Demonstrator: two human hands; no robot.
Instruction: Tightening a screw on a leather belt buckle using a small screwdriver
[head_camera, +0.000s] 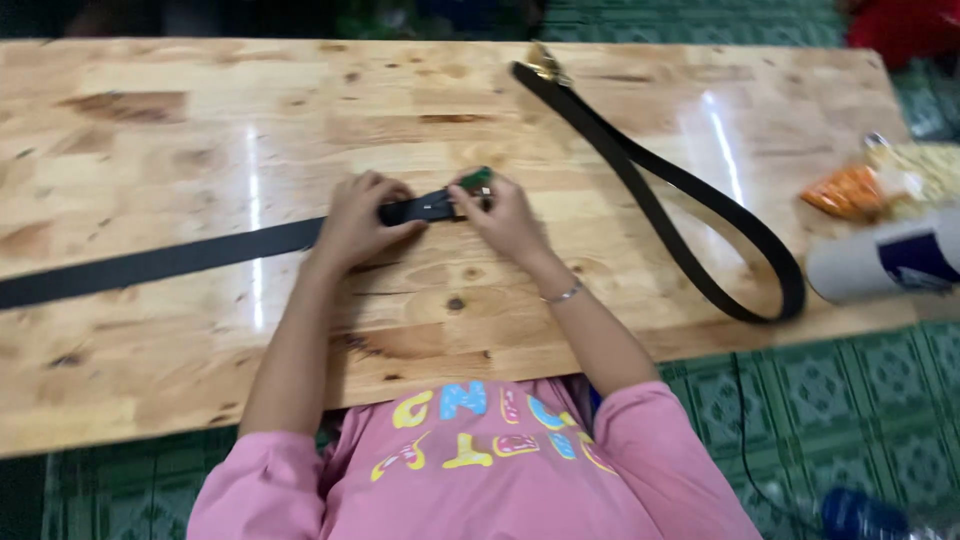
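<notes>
A black strap (160, 258) lies across the wooden table (140, 150) from the left edge to the middle. My left hand (358, 220) presses down on its end, fingers curled over it. My right hand (505, 218) pinches a small black clip (430, 206) at that strap end, next to a small green piece (475, 179). A second black belt (700, 200) with a metal buckle (545, 62) at its far end loops over the right half of the table, apart from both hands.
At the table's right edge lie an orange snack packet (850, 190) and a white cylinder with a blue label (890, 262). Green patterned floor mats (860, 400) surround the table. A thin black cable (745, 440) and a blue bottle (860, 515) lie on the floor at the right.
</notes>
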